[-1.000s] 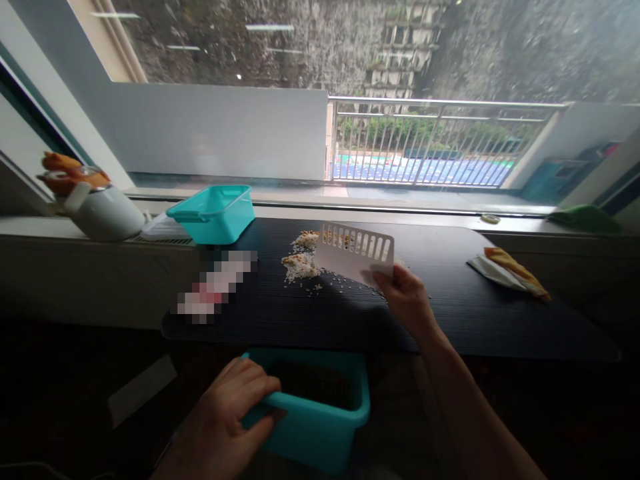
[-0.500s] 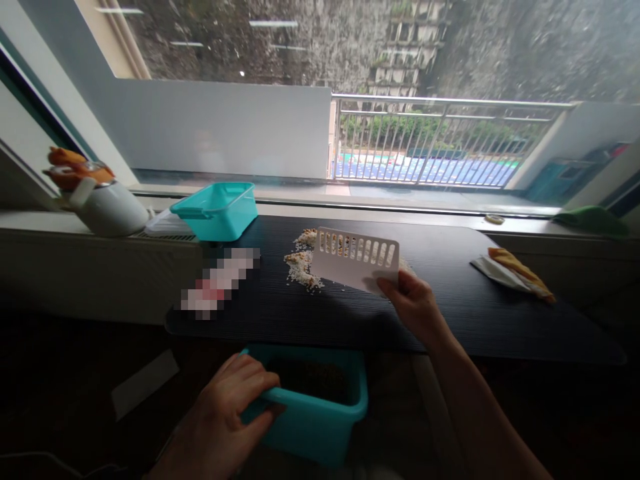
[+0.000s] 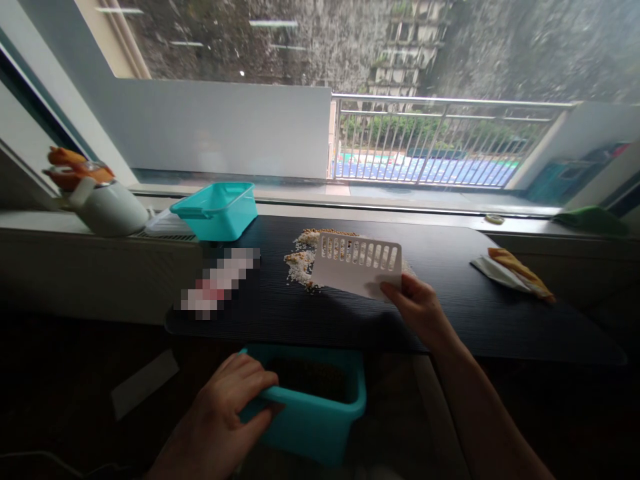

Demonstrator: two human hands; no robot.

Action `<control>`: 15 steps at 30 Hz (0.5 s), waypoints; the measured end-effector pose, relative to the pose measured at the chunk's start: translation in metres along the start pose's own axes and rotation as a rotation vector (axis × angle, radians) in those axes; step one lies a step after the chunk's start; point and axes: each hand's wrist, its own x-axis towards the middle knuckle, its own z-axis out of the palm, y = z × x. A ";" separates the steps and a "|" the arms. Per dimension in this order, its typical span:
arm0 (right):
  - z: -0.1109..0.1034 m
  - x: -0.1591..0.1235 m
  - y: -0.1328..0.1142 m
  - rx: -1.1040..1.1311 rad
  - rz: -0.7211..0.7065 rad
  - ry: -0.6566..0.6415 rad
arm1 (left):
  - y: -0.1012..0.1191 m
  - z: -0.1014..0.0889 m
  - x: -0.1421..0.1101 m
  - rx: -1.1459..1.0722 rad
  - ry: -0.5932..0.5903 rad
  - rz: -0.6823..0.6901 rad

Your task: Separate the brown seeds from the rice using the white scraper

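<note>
My right hand [image 3: 419, 300] grips the lower right corner of a flat white slotted plate [image 3: 355, 277], thumb on its near face. The plate is tilted up above the table, its row of slots along the top edge. Behind it and to its left lies a loose pile of white grains mixed with brown ones [image 3: 301, 267], partly hidden by the plate. My left hand [image 3: 240, 393] is closed over the left side of the rim of a turquoise bin [image 3: 320, 417] below the table's near edge. Dark contents, too dim to name, lie inside the bin.
On the dark table [image 3: 480, 333], a second turquoise bin [image 3: 225, 213] stands at the back left, near a blurred packet [image 3: 220, 283]. A folded yellow and white cloth [image 3: 517, 273] lies right. A white pot [image 3: 113, 208] sits on the sill by the window.
My right hand has shifted the slotted plate slightly right and down, showing more of the brown grains behind it. My left hand stays on the bin's rim.
</note>
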 end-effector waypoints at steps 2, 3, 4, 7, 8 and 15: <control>-0.001 -0.002 0.000 0.006 0.004 -0.018 | -0.002 0.001 -0.001 0.009 0.001 0.000; -0.001 -0.003 -0.001 0.010 0.004 -0.020 | -0.002 0.001 -0.002 0.011 0.003 0.000; -0.001 -0.003 -0.002 0.012 0.004 -0.018 | -0.003 0.001 -0.002 0.011 0.003 -0.002; 0.000 -0.004 -0.003 0.010 0.003 -0.010 | -0.003 0.001 -0.002 0.002 0.009 0.004; 0.001 -0.004 -0.003 0.003 0.002 -0.005 | -0.003 0.000 -0.002 0.003 0.013 0.008; 0.001 -0.007 -0.007 -0.005 -0.004 -0.046 | -0.001 -0.003 -0.002 0.020 -0.003 0.002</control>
